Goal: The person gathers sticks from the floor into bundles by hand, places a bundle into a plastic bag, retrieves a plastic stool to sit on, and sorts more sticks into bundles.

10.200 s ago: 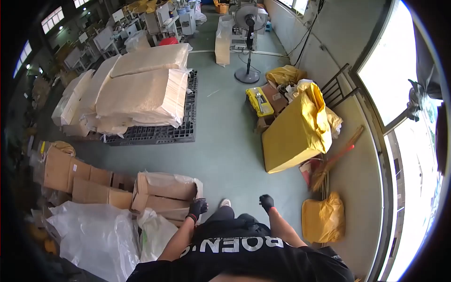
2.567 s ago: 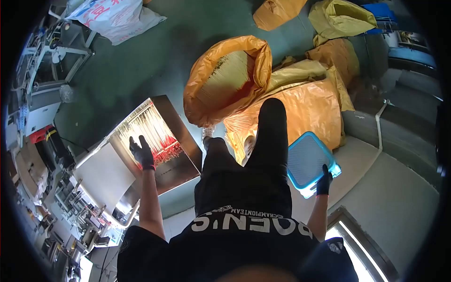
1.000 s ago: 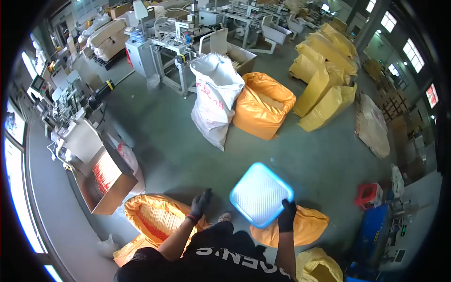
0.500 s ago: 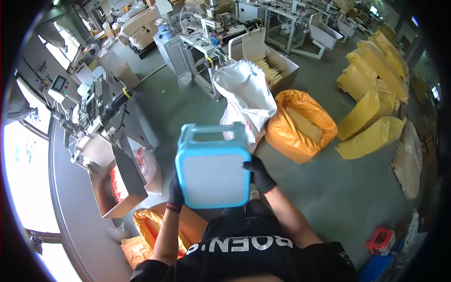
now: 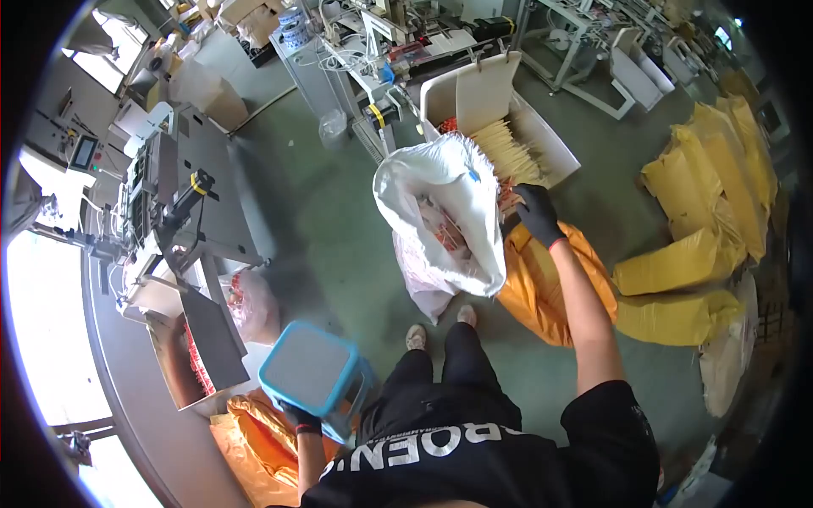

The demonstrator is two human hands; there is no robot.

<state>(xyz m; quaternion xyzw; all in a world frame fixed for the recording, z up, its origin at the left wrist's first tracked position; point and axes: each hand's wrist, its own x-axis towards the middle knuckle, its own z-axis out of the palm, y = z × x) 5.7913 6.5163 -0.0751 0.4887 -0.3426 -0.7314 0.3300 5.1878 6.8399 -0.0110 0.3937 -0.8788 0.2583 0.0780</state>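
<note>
My left hand (image 5: 299, 416), in a black glove, grips a blue plastic stool (image 5: 310, 367) with a grey top by its near side, low at my left. Its fingers are partly hidden by the stool. My right hand (image 5: 539, 218), also gloved, reaches forward to the near side of a box (image 5: 555, 161) holding pale packets (image 5: 506, 148), above an orange bag (image 5: 555, 292). The right fingers and thumb look apart, with reddish material showing between them. Left of that hand stands an open white woven sack (image 5: 398, 199) with red and white pieces inside.
Machines stand ahead and along the left wall, including one with a small screen (image 5: 84, 152). A carton (image 5: 222, 334) sits under the left machine. Yellow bags (image 5: 677, 313) lie at right. Another orange bag (image 5: 262, 440) is below the stool.
The stool has gone from in front of me, held in both hands, down to my left in my left hand alone. My right hand has left it and moved forward to the box.
</note>
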